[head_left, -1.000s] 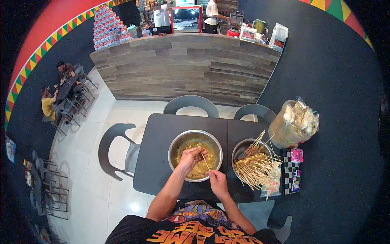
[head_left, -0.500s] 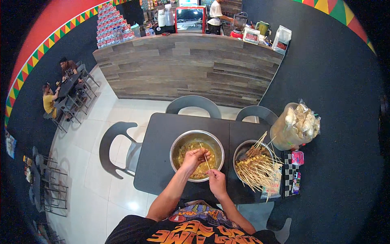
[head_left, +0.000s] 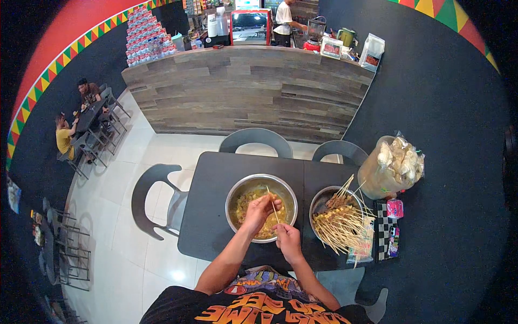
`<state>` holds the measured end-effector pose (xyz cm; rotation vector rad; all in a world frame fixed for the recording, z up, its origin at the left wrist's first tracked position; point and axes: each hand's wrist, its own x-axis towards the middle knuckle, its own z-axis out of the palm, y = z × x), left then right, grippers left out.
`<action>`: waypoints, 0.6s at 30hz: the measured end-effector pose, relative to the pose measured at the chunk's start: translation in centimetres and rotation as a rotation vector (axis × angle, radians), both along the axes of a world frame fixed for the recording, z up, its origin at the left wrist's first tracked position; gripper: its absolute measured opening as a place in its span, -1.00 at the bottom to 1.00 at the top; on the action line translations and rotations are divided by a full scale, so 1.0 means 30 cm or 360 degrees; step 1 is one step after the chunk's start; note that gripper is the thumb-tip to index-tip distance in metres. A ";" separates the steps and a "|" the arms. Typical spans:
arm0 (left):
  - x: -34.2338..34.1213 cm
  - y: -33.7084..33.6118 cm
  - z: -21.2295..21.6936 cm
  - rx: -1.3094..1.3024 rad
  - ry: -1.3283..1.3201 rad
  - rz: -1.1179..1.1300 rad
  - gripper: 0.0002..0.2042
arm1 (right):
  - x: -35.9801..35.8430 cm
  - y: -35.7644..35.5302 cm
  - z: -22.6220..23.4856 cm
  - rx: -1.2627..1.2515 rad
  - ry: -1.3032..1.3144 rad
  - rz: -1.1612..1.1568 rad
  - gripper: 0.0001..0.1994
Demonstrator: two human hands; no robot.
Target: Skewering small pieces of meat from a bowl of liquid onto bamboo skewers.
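Right hand (head_left: pixel 288 240): fingers pinched on the lower end of a thin wooden skewer (head_left: pixel 275 214). Left hand (head_left: pixel 260 209): fingers bunched together on the skewer's upper part; whether a food piece sits inside that grip is hidden.

Key relation: the skewer's long axis runs from the right fingertips away from the body and slightly left, through the left fingers, pointed end poking out just beyond them. Left hand is nearer the tip, right hand nearer the butt. The skewer hangs over the large steel bowl (head_left: pixel 229 208), left hand above the bowl's middle, right hand by its near-right rim. Below, yellow-brown chunks in sauce (head_left: pixel 243 204) lie around and under the left hand.

To the right, just beside: smaller steel bowl (head_left: pixel 319 201) with a heap of loaded skewers (head_left: pixel 339 229), bare ends fanning toward the body over the rim. Both bowls stand on the dark table (head_left: pixel 202 221); beyond the heap, a checkered tray (head_left: pixel 382 237) and a tub stuffed with plastic bags (head_left: pixel 372 173).

Versus one second ago: skewer looks a touch steeper, a bit more tip shows past the left hand. Same two-handed hold; both bowls unmoved on the table.
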<state>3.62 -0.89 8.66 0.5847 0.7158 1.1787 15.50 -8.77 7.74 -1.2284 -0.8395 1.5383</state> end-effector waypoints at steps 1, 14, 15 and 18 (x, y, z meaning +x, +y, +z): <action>0.002 0.002 0.001 0.0001 0.0000 0.0000 -0.76 | 0.001 0.002 0.006 0.0001 0.0000 0.0000 -0.79; 0.028 0.013 0.015 0.0010 0.0140 0.0084 -0.79 | 0.009 -0.010 -0.042 0.0100 -0.0101 -0.0016 -0.79; 0.028 0.014 0.012 0.0012 0.0129 0.0087 -0.79 | 0.008 -0.010 -0.038 0.0099 -0.0122 0.0004 -0.79; 0.018 0.018 0.010 -0.0016 0.0018 0.0118 -0.81 | 0.023 -0.016 0.012 -0.0203 0.0683 0.0142 -0.77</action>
